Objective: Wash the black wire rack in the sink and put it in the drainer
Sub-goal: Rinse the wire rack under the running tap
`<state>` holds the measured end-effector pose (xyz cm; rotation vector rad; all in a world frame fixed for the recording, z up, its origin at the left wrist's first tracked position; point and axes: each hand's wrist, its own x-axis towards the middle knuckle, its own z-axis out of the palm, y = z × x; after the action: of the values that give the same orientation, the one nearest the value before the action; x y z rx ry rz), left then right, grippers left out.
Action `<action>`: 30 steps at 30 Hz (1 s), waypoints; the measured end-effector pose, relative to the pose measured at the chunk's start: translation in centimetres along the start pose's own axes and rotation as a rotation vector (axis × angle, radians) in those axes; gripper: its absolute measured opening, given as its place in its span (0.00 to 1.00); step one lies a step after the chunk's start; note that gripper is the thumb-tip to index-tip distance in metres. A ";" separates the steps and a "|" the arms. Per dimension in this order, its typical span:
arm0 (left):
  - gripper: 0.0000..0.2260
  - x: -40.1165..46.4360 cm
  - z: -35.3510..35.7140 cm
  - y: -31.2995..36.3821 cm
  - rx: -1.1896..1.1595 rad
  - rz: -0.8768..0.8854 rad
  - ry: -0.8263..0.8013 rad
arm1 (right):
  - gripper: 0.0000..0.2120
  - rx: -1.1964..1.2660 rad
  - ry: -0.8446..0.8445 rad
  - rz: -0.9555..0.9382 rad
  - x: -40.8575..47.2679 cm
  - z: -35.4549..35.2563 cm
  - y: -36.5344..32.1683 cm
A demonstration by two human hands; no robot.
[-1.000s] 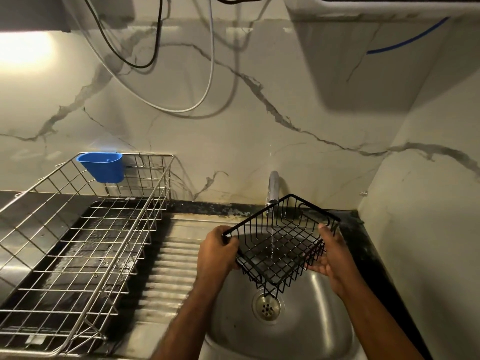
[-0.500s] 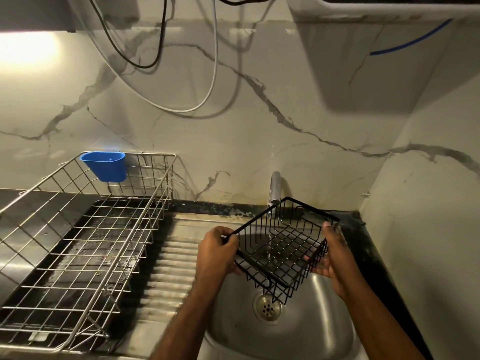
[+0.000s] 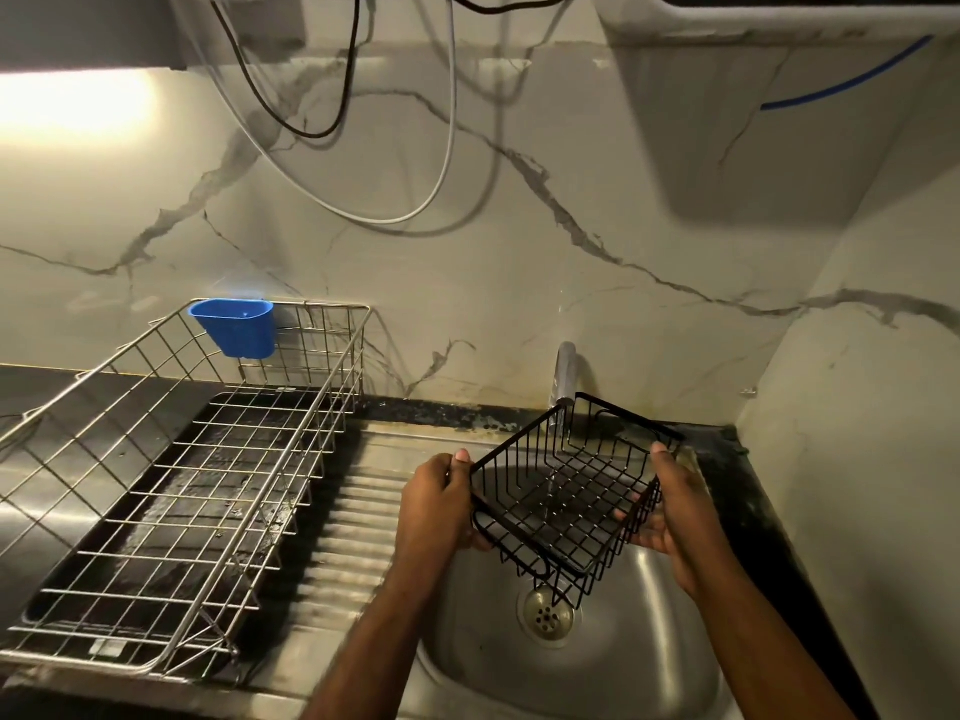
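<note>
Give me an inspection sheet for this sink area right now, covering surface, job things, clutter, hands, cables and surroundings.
Surface: steel sink with ribbed draining board, dark counter behind.
Job's things: black wire rack held tilted over the sink under the tap; thin stream runs through it. Wire drainer stands to the left, holding no dishes.
Clutter: blue cup hooked on the drainer's back rim.
Hands: left hand and right hand grip opposite sides of the rack.
Cables: black cable, white cable, blue cable on the wall.
Surroundings: marble-patterned walls.
</note>
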<state>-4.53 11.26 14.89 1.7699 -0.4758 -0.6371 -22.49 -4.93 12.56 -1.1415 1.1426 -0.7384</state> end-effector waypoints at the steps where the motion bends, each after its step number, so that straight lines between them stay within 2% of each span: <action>1: 0.13 0.0 0.0 -0.1 0.002 -0.005 -0.001 | 0.08 -0.003 0.002 -0.007 -0.1 0.0 0.0; 5: 0.11 0.1 -0.1 -0.3 0.032 -0.016 0.008 | 0.06 0.012 0.012 -0.024 -0.2 0.1 -0.2; 13: 0.11 -0.1 0.1 -0.4 0.049 -0.033 -0.011 | 0.12 -0.012 0.025 -0.017 0.1 -0.4 0.4; 17: 0.13 -0.3 0.1 -0.3 0.048 -0.038 -0.014 | 0.04 -0.027 0.028 -0.017 0.1 -0.5 0.5; 20: 0.13 -0.3 0.3 -0.3 0.048 -0.031 -0.031 | 0.04 -0.038 0.056 -0.027 0.0 -0.5 0.6; 24: 0.12 -0.5 0.5 -0.6 0.090 0.000 -0.032 | 0.07 -0.039 0.063 -0.025 -0.1 -0.9 0.6; 27: 0.15 -0.5 0.5 -0.6 0.092 -0.003 -0.035 | 0.12 -0.052 0.051 -0.014 -0.2 -1.2 0.8; 30: 0.19 -0.5 0.5 -0.7 0.095 -0.006 -0.030 | 0.12 -0.058 0.025 -0.007 -0.4 -1.1 0.9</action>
<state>-5.26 11.42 14.26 1.8539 -0.5296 -0.6554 -23.73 -4.65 11.84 -1.1878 1.1880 -0.7309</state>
